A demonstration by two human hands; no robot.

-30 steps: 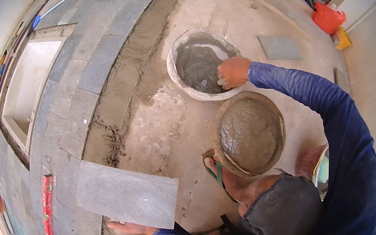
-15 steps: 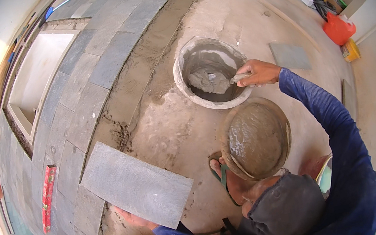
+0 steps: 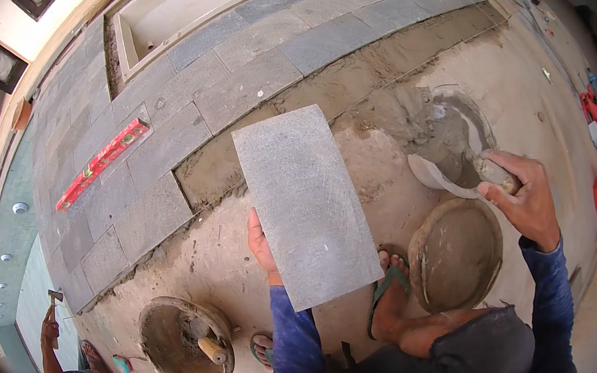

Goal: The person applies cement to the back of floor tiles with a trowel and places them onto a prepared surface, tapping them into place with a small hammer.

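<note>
The grey tile has turned and swung away from the laid tiles, its far end now seen against the wet mortar; the left hand holds its left edge. The right hand grips a mortar-smeared handle at the bucket.

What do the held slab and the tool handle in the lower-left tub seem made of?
Slab: probably natural stone, matte; its grey face looks finely mottled and grainy, though concrete is possible.
Handle: likely wood, smooth-looking, from its rounded tan surface; plastic can't be ruled out.
</note>
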